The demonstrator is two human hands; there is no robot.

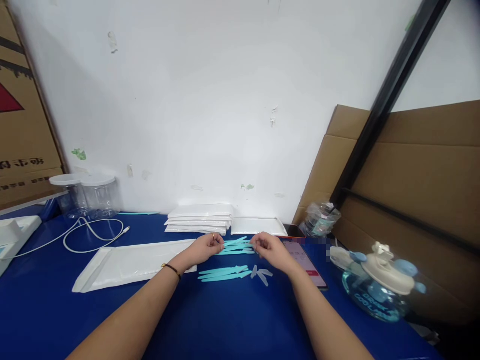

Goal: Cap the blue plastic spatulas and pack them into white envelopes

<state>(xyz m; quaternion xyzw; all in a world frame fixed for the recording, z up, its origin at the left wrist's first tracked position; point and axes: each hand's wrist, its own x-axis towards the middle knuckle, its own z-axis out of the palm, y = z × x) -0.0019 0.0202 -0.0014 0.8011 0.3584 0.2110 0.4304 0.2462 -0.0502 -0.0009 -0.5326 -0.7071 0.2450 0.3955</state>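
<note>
Fingers [218,239] flank slim, glossless turquoise strips [236,247], loosely overlapping.

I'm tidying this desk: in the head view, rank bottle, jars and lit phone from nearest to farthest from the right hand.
1. Lit phone, just right of the right hand.
2. Bottle, farther right.
3. Jars, far left.

Soft, bright light washes the white wall [210,110] beyond the left hand [205,248] and the right hand [273,251], with a faint shadow farther left near the cardboard box [30,100]. Right of the right hand, the bottle [386,280] looks blurred, and wide-angle distortion tilts the black post [390,95] outward.
</note>
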